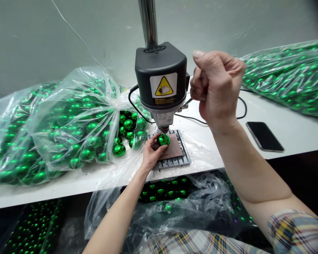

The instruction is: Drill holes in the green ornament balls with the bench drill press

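Observation:
My left hand holds a shiny green ball between thumb and fingers, over a pinkish pad on the grey base plate. Right above the ball is the lower tip of a black drill-like machine with a yellow warning label, mounted on a metal column. Raised beside the machine's right side, my right hand has its fingers curled in. Whatever it may grip is hidden by the fingers. Small dark bits lie scattered on the plate.
Clear bags of green balls fill the table's left side, with loose balls at their opening. Another bag lies at the right, behind a phone. Below the table edge, an opened plastic bag holds more balls. Black cables cross the tabletop.

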The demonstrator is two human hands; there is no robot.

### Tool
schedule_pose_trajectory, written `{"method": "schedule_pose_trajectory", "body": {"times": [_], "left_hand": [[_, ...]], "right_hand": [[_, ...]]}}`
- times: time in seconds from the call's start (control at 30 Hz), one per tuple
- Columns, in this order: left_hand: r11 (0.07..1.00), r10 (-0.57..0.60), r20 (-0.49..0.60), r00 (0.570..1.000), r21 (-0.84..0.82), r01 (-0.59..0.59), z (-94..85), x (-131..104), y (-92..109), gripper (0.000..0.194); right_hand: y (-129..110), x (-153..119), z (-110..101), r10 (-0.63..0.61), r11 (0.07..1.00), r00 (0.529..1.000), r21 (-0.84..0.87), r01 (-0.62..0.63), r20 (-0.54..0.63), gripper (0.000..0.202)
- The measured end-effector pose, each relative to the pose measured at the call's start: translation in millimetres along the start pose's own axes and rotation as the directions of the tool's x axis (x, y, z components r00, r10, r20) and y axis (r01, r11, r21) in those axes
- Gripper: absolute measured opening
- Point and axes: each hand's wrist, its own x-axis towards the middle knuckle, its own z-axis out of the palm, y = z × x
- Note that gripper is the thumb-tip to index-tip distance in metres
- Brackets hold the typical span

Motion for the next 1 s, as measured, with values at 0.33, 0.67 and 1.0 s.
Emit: {"method": "schedule_pose_trajectory", "body": {"times": [0.33, 0.67, 1.0], "left_hand": [[0.981, 0.063, 0.035, 0.997, 0.183, -0.068, 4.4, -7, 14, 0.05], [0.987, 0.076, -0.077, 0.994, 0.148, -0.064, 17.7, -11, 12, 0.046], [0.968, 0.081, -0.057, 0.995, 0.241, -0.065, 13.9, -12, 11, 0.048]], "right_hand": [[-2, -1, 2, -0.008, 0.996, 0.999, 0.085, 0.011, -0.031, 0.05], [1, 0, -2, -0.022, 0.999, 1.0, -0.04, 0.023, 0.023, 0.062], [1, -5, -3, -0.044, 0.999, 0.999, -0.001, 0.044, -0.003, 0.059]]}}
